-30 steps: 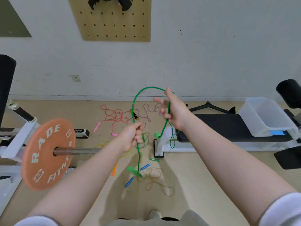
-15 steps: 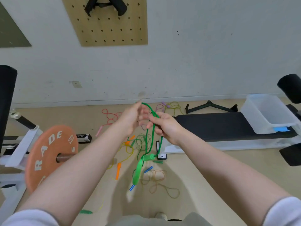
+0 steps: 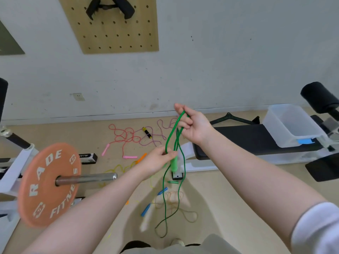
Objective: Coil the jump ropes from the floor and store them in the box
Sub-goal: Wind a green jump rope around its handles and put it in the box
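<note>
Head view of a person coiling a green jump rope [image 3: 169, 138] above a gym floor [image 3: 229, 189]. The right hand [image 3: 192, 125] is raised, its fingers [image 3: 185, 123] curled round the top of the rope's loops, with the forefinger extended upward. The left hand [image 3: 159, 160] lies lower and to the left, its fingers pinching the rope strands just above a green handle [image 3: 173, 164] that hangs below them. From both hands several strands drop in long loops, the lowest bend hanging close to the floor in front of the person's feet.

The box [image 3: 291, 125], a clear plastic tub, stands on the black pad of the weight bench [image 3: 247, 138] at right, well apart from the hands; a blue label shows on its near side.

Other ropes lie uncoiled on the floor: a red rope with pink handles [image 3: 126, 134] near the wall, a purple rope [image 3: 163, 127] beside it with a black and yellow handle [image 3: 147, 132] lying among them, a yellow rope with an orange handle [image 3: 128, 165] behind the left forearm, and a brown rope with blue handles [image 3: 174, 198] beneath the hanging loops.

An orange weight plate [image 3: 47, 184] on a barbell fills the left foreground. A wooden pegboard [image 3: 113, 30] hangs on the wall above
</note>
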`<state>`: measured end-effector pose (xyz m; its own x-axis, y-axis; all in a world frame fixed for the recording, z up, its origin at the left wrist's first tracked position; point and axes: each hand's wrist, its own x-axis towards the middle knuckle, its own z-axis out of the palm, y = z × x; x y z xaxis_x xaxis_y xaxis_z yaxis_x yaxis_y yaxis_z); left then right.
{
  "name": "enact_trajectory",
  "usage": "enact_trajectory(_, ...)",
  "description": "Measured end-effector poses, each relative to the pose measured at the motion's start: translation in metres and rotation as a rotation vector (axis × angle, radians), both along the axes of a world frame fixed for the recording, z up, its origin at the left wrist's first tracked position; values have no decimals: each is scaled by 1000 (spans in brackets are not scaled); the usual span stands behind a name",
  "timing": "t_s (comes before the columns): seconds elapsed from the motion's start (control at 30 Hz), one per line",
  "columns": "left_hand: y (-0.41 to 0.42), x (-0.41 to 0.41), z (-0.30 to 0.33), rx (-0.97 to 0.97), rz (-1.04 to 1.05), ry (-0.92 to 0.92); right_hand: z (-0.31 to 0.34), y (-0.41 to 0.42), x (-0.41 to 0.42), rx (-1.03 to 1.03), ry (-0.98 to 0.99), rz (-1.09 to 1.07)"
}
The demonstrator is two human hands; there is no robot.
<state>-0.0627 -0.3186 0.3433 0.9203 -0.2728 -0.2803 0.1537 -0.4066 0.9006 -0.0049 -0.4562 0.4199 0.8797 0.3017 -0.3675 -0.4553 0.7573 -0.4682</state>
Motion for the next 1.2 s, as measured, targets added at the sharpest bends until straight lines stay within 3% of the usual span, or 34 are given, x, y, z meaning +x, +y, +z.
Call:
enact_trajectory(0.17,19,2,-24,183,-80,16,15,-26,8,235,36,-171)
enact_trajectory(0.23,25,2,-33,92,-13,40,17,-32,7,263,44,-206)
enact_trajectory(0.37,20,7,-23,-191,192,3,8,-23,-2,59,82,-255)
enact_trajectory(0.43,14,11,-8,-237,219,-61,-1,-13,-5,63,107,-260)
enact_trajectory(0.57,13,10,8,-259,136,-93,0,12,-1,184,153,-295)
enact_trajectory(0.73,28,3,19,-515,-51,111,16,32,7,291,150,-359)
enact_trajectory(0.87,49,6,27,-391,-209,130,20,49,14,337,178,-437)
enact_trajectory(1.0,73,13,30,-353,-127,101,19,64,23,395,180,-488)
enact_trajectory(1.1,92,22,34,-297,-35,61,2,69,25,45,230,-393)
enact_trajectory(1.2,109,32,40,-228,-27,50,-15,80,12,-702,199,11)
